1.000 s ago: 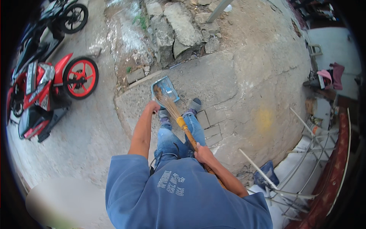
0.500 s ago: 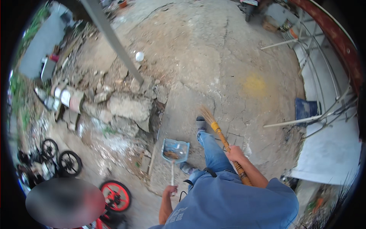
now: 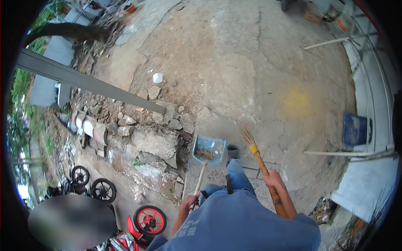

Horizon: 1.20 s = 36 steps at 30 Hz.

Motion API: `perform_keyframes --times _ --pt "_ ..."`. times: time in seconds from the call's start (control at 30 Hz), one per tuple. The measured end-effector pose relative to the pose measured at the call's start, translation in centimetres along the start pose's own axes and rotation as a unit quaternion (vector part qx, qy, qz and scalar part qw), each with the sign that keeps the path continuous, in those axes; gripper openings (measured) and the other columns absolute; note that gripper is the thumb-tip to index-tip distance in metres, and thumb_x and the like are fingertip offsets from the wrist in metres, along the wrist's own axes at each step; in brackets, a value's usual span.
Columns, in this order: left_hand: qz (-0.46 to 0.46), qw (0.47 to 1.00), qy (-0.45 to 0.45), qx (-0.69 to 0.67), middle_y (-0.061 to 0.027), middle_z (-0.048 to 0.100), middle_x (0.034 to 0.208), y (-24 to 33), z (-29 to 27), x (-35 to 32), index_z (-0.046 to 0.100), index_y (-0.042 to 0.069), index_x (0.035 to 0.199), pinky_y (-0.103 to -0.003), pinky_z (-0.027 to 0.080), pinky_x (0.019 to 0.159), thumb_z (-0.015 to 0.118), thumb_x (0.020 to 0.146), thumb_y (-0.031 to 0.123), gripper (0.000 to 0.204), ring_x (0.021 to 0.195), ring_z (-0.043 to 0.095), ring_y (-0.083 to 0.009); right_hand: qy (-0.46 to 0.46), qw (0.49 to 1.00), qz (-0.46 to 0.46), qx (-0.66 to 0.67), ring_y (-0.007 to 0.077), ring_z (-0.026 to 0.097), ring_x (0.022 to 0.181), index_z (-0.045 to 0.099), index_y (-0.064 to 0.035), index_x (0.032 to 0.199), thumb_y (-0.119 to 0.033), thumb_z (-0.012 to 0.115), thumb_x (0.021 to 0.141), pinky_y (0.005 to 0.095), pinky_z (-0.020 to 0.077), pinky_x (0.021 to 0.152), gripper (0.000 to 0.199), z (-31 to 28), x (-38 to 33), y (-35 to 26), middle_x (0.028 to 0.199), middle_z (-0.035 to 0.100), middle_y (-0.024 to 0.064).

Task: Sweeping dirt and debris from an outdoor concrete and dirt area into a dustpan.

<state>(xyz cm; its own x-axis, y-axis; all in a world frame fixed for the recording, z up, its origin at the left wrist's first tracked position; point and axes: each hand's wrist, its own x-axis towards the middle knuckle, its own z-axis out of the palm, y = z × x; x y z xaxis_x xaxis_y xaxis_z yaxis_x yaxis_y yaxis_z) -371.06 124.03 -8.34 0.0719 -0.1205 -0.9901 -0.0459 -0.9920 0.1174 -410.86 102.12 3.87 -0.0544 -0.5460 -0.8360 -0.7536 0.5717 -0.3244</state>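
While the left hand (image 3: 189, 203) is gripping the dustpan's long handle, the dustpan (image 3: 208, 149) is resting on the concrete ahead of it, holding brown debris. Over on the other side, the right hand (image 3: 274, 180) is clenching the broom (image 3: 256, 155), bristles pointing up and away beside the pan. Just left of the pan, broken rubble (image 3: 155, 142) is crowding in, with a grey beam (image 3: 88, 81) slanting across beyond it. A white cup (image 3: 157, 78) is lying farther out. Behind the left hand, a red motorbike (image 3: 144, 226) is standing.
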Motion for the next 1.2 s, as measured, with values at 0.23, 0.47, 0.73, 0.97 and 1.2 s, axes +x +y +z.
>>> perform_keyframes --times 0.23,0.47,0.73,0.97,1.2 --pt "0.041 0.958 -0.093 -0.268 -0.0003 0.044 0.057 14.3 -4.4 -4.7 0.048 0.006 0.069 -0.022 0.034 0.039 0.054 0.084 0.036 0.034 0.044 0.04 -0.0077 0.017 0.999 0.025 0.032 0.0169 0.058 0.047 0.055 0.0017 0.088 -0.012 0.059 0.072 0.0299 0.0465 0.043 0.022 -6.7 2.4 -12.4 0.056 0.055 0.0097" --pt "0.045 0.905 -0.121 -0.406 0.0059 0.031 0.05 30.6 -12.2 -4.4 0.039 0.009 0.07 -0.017 0.025 0.031 0.051 0.081 0.049 0.043 0.036 0.028 -0.0022 0.067 0.995 -0.034 -0.069 0.0155 0.055 0.043 0.055 0.0004 0.087 -0.012 0.059 0.073 0.0286 0.0456 0.041 0.02 -10.5 7.0 -27.7 0.056 0.055 0.0078" --pt "0.022 0.913 -0.11 -0.393 0.0038 0.033 0.047 43.5 -18.8 0.3 0.035 0.009 0.071 -0.02 0.028 0.029 0.054 0.082 0.038 0.036 0.033 0.031 -0.0059 0.063 0.997 -0.012 0.046 0.0143 0.052 0.042 0.049 0.0055 0.106 -0.006 0.061 0.071 0.0283 0.0429 0.038 0.039 -12.6 9.7 -41.4 0.055 0.051 0.0069" --pt "-0.004 0.888 -0.134 -0.441 0.0038 0.035 0.048 57.2 -22.9 2.9 0.035 0.01 0.072 -0.021 0.029 0.029 0.05 0.086 0.022 0.024 0.033 0.032 -0.0065 0.019 0.994 -0.019 0.105 0.0135 0.052 0.042 0.057 0.0046 0.092 -0.007 0.063 0.071 0.0274 0.0433 0.038 0.025 -15.3 15.5 -52.2 0.055 0.054 0.0075" --pt "0.026 0.864 -0.167 -0.474 0.0031 0.038 0.048 68.9 -25.5 1.5 0.037 0.011 0.07 -0.022 0.034 0.031 0.052 0.084 0.02 0.023 0.035 0.037 -0.0069 -0.042 0.99 -0.058 0.12 0.0124 0.051 0.041 0.057 0.0049 0.08 -0.008 0.063 0.072 0.0262 0.0429 0.037 0.016 -25.8 26.3 -63.0 0.055 0.054 0.0077"
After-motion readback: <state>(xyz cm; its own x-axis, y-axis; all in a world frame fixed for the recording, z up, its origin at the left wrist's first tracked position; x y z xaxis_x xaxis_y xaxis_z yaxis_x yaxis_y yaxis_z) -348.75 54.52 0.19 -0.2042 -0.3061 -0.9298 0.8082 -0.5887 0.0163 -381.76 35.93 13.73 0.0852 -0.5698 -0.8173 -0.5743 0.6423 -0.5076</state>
